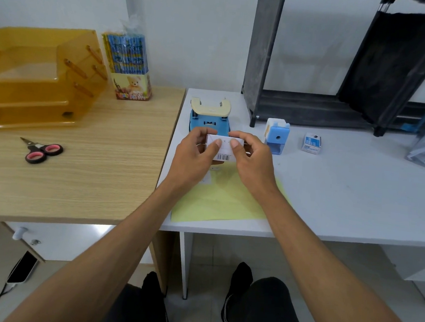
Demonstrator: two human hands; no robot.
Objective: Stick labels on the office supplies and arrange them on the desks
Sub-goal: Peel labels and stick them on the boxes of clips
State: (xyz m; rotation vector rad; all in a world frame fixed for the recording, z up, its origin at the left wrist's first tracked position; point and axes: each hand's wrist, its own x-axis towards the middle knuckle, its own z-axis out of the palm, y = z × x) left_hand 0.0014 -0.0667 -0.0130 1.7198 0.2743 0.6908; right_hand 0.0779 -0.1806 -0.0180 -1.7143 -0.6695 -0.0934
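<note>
Both hands hold a small white box (221, 148) above the white table (343, 196), near its left edge. The left hand (196, 154) and right hand (250, 156) have their fingers closed on its ends, thumbs pressing the top face. To seat a label well, I'd smooth it flat from the middle outward. The box looks like stiff, glossy card, with a barcode; beneath lies thin yellow paper (218, 202).

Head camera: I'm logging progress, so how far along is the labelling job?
Nothing looks finished: no stuck label shows anywhere. In hand: left hand and right hand grip a small white barcoded box over the yellow sheet. Left: blue hole punch, blue pencil sharpener, small staple box, pink-handled scissors.
</note>
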